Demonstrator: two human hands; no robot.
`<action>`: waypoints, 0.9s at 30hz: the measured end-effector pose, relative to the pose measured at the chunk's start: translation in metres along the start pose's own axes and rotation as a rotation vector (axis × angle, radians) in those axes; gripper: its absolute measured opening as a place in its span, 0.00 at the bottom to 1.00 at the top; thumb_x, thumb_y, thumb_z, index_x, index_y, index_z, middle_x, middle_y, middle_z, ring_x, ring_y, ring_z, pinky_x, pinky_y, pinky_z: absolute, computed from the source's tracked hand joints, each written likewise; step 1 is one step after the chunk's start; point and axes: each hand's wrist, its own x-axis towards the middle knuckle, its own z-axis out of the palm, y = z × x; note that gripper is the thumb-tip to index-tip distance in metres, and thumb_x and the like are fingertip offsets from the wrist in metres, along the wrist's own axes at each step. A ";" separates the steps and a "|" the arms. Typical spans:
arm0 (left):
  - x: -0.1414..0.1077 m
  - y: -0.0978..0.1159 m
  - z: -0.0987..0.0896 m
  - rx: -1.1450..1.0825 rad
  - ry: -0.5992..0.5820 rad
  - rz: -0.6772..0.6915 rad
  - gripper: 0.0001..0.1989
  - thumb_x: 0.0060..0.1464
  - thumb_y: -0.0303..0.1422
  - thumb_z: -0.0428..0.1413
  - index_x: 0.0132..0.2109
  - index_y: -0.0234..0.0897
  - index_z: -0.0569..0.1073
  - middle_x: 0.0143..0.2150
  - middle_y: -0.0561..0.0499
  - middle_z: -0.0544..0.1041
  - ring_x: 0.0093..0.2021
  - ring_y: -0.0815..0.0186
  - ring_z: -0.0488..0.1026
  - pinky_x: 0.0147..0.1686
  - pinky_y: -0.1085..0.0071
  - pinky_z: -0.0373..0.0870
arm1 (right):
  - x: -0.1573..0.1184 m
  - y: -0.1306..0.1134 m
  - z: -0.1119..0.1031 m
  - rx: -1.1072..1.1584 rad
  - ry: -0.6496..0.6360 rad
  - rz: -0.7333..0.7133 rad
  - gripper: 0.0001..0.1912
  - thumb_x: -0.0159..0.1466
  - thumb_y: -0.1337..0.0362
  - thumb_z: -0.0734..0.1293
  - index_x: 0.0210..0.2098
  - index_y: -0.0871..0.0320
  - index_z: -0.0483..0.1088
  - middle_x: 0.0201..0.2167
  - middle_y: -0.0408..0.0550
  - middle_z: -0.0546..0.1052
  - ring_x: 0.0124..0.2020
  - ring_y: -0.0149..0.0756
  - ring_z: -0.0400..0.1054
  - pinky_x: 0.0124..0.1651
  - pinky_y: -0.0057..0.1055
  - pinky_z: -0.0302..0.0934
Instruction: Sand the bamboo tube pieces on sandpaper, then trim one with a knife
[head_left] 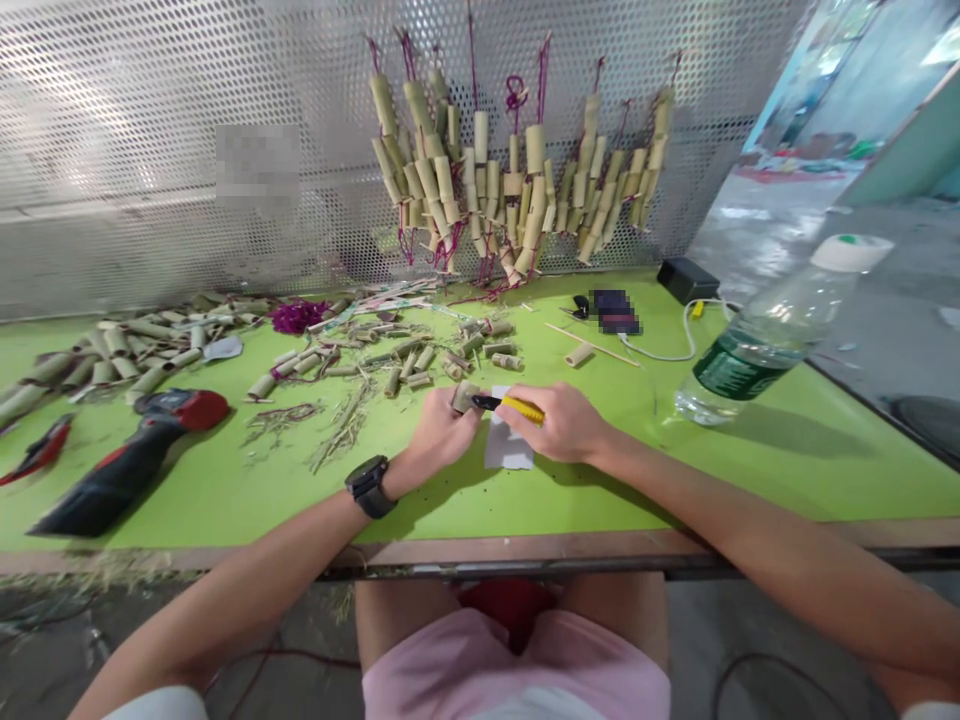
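My left hand (442,432), with a black watch on its wrist, is closed around a short piece of bamboo (466,394). The fingers of my right hand (564,420) are wrapped round a yellow-handled utility knife (523,409). Its black front end points left and meets the bamboo piece; the blade itself is too small to make out. Beneath both hands lies a white slip of paper (508,458) on the green tabletop (600,495). Just beyond my hands, several cut bamboo pieces (424,358) are scattered.
Strung bamboo tubes (534,195) hang on a perforated metal panel (322,200). A cordless power tool (135,460), red-handled pliers (41,450) and a bamboo pile (112,350) lie left. Right stand a water bottle (780,330) and a black box (686,279) near a white cable (660,355).
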 end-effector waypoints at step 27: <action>0.004 -0.006 0.001 0.019 -0.012 -0.027 0.15 0.55 0.37 0.55 0.25 0.40 0.59 0.21 0.58 0.58 0.24 0.70 0.53 0.25 0.69 0.46 | 0.002 0.007 0.001 0.006 0.000 0.013 0.23 0.74 0.48 0.60 0.40 0.58 0.79 0.23 0.45 0.77 0.20 0.31 0.62 0.27 0.31 0.45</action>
